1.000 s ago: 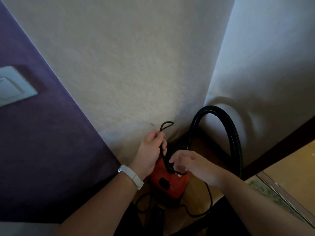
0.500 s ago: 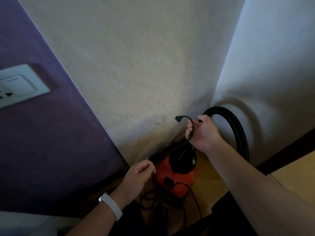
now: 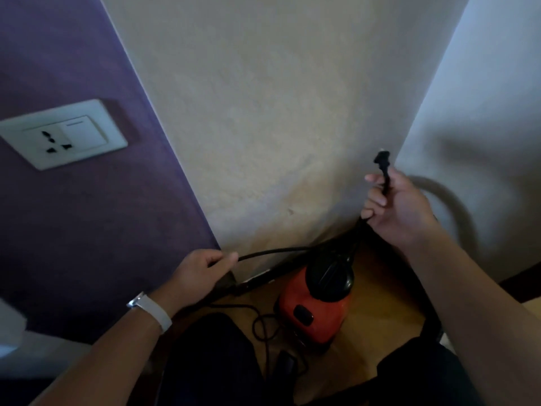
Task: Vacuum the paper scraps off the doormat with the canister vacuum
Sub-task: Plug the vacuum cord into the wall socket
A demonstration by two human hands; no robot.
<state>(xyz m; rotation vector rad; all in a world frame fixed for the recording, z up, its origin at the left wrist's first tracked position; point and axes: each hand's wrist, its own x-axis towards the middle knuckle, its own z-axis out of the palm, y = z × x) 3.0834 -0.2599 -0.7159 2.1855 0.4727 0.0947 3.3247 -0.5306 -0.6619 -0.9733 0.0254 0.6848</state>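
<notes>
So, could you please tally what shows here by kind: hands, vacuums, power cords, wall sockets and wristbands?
hands: 2, the left hand and the right hand, each gripping the cord
canister vacuum: 1
power cord: 1
wall socket: 1
wristband: 1
total: 6

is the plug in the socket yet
No, the right hand holds the cord with the plug sticking up, apart from the empty socket on the purple wall.

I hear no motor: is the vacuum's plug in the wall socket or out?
Out. The right hand grips the cord just below the plug, away from the wall socket, whose holes are bare.
</notes>
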